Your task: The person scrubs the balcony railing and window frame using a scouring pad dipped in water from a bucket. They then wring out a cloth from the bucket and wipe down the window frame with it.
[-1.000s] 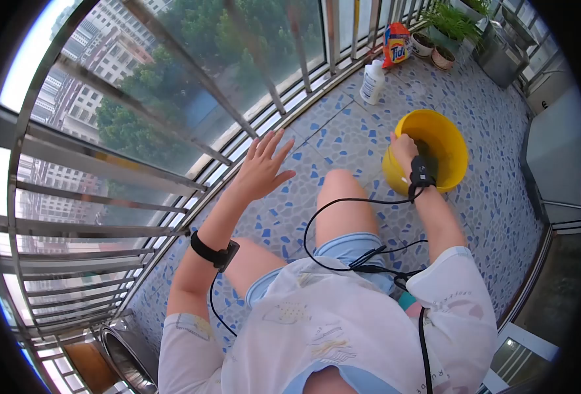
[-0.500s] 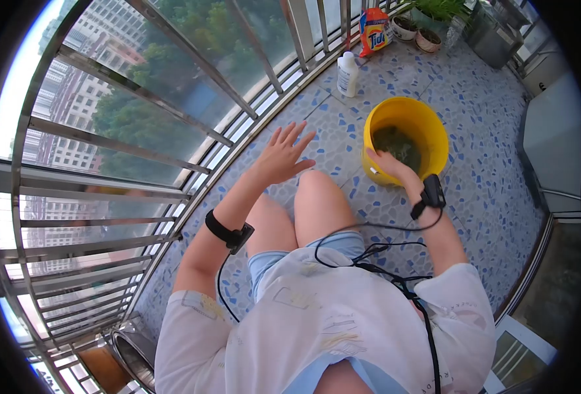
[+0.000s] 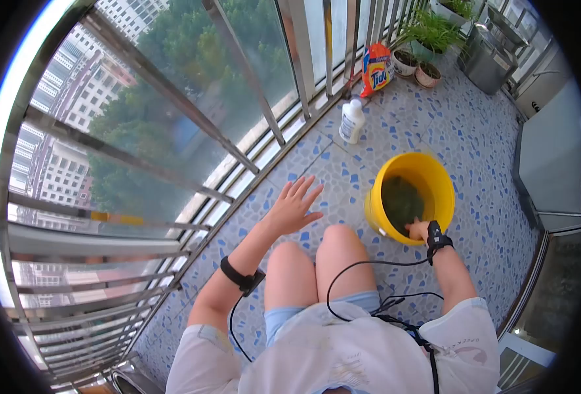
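Bucket (image 3: 440, 189) has the right hand (image 3: 419, 229) inside it

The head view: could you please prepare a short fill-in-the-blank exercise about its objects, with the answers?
1. The right hand reaches inside a bucket coloured ____.
2. The left hand, open, is ____ the bucket (inside/outside).
3. The bottle beyond the bucket is mostly coloured ____.
Missing words: yellow; outside; white.
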Action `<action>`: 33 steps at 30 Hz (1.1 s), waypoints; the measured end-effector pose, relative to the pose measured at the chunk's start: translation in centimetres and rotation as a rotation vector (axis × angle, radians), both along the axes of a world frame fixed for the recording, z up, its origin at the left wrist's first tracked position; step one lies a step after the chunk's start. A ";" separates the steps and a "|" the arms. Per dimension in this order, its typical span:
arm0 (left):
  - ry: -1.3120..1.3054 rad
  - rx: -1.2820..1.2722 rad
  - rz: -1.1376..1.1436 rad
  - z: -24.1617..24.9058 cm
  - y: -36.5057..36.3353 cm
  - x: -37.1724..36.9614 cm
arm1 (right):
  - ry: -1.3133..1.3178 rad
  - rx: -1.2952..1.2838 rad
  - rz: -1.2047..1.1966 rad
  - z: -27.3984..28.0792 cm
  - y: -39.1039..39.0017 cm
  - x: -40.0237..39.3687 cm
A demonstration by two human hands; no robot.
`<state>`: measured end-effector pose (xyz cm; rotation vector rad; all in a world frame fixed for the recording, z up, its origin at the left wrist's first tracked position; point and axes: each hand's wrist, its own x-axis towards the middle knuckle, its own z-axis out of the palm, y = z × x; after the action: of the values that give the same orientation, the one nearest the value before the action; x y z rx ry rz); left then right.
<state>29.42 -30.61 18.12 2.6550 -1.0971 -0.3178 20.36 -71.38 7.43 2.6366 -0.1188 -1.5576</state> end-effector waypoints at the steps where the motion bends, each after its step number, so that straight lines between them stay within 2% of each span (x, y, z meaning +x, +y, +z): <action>1: -0.006 -0.008 -0.005 0.4 0.6 1.1 | 0.025 0.019 0.000 -0.3 -0.2 0.3; 4: -0.011 -0.011 0.033 1.1 2.3 4.1 | -0.007 0.016 0.028 -1.9 0.2 1.2; 6: -0.032 -0.007 0.045 2.4 3.1 5.9 | 0.047 0.193 -0.087 -2.6 0.7 2.3; 8: -0.066 -0.024 0.068 4.6 3.7 7.1 | 0.032 0.264 -0.067 -2.7 0.7 3.0; 9: -0.065 -0.023 0.063 6.4 4.0 7.7 | 0.001 0.333 -0.039 -1.6 1.0 3.6; 10: -0.079 -0.043 0.069 8.5 4.4 8.2 | -0.140 0.322 -0.059 -0.1 1.1 3.6; 11: -0.098 -0.065 0.076 10.8 4.7 8.8 | -0.146 0.322 -0.060 1.4 1.2 4.2; 13: -0.154 -0.128 0.061 15.3 5.4 9.9 | -0.397 0.168 -0.230 4.4 0.9 4.9; 14: -0.171 -0.149 0.078 17.7 5.6 10.4 | -0.452 0.201 -0.255 6.1 0.2 5.2; 19: -0.239 -0.240 0.062 28.4 6.2 10.2 | -0.491 0.220 -0.315 13.4 -1.9 5.9; 21: -0.260 -0.243 0.051 31.0 6.7 10.0 | -0.490 0.201 -0.341 15.4 -2.2 5.7; 23: -0.341 -0.262 0.030 32.8 7.4 9.9 | -0.491 0.162 -0.192 16.9 -2.7 5.9; 25: -0.338 -0.327 0.000 34.5 7.6 10.1 | -0.454 0.165 -0.185 18.4 -3.6 6.6; 28: -0.379 -0.378 -0.088 37.2 7.4 10.1 | -0.355 0.190 -0.270 20.2 -3.8 6.9; 30: -0.442 -0.382 -0.138 39.2 7.4 10.2 | -0.397 0.326 -0.488 20.7 -3.8 7.2; 33: -0.605 -0.382 -0.118 41.7 7.6 10.7 | -0.482 0.206 -0.518 25.4 -0.2 7.0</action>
<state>40.10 -23.03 59.81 2.3846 -1.3136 0.6558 27.39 -71.60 32.85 3.2823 -0.7588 -1.0219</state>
